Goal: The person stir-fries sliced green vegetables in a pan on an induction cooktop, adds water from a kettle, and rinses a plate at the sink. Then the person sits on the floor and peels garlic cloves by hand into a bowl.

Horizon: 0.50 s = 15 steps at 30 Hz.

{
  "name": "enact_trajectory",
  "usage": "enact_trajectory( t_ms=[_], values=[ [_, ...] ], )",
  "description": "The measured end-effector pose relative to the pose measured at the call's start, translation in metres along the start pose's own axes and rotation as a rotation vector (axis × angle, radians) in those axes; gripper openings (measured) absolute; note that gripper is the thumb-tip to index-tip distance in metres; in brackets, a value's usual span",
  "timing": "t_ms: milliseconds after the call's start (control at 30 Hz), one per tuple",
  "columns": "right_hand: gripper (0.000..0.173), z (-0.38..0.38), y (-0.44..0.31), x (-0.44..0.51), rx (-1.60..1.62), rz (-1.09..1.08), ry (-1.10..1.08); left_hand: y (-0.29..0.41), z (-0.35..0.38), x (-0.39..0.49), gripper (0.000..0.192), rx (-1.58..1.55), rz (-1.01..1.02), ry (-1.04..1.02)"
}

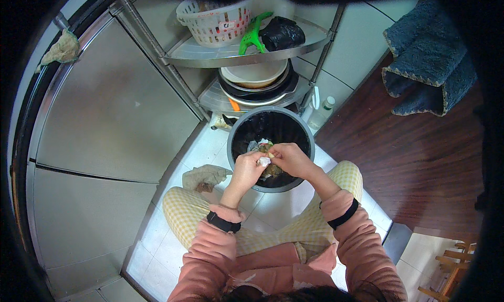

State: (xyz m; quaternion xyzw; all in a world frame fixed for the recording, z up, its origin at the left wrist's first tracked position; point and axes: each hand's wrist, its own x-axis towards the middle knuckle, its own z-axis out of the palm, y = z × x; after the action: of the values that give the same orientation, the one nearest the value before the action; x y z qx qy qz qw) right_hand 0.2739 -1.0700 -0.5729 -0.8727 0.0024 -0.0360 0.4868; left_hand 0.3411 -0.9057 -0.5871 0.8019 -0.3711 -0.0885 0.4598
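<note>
Both my hands meet above a round grey bin (pixel 272 189) lined with a black bag. My left hand (pixel 248 168) pinches a small white piece (pixel 264 161), possibly garlic or paper. Close against it, the fingertips of my right hand (pixel 293 159) grip a small pale-yellow piece (pixel 271 155), perhaps a garlic clove. Food scraps and crumpled wrappings (pixel 272 171) lie in the bin below the hands. A beige bag (pixel 206 175) with something brown at its mouth rests on the floor left of the bin.
Behind the bin stands a metal corner rack (pixel 252 58) with a white plastic basket (pixel 216 26), a green plastic tool (pixel 252 36) and stacked bowls (pixel 256 74). Plastic bottles (pixel 323 112) stand beside it. Cabinet doors (pixel 106 105) flank the left, a dark wooden panel (pixel 425 160) the right.
</note>
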Motion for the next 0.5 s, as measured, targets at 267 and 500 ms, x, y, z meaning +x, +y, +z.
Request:
enact_trajectory(
  t_ms=[267, 500],
  values=[
    [0.012, -0.001, -0.003, 0.005, -0.235, -0.2, -0.012, 0.007, -0.008, 0.004, 0.014, 0.113, 0.071, -0.067],
    [0.017, -0.002, -0.012, 0.004, 0.24, 0.183, -0.034, 0.007, -0.005, 0.004, 0.014, -0.021, -0.063, 0.049]
  ],
)
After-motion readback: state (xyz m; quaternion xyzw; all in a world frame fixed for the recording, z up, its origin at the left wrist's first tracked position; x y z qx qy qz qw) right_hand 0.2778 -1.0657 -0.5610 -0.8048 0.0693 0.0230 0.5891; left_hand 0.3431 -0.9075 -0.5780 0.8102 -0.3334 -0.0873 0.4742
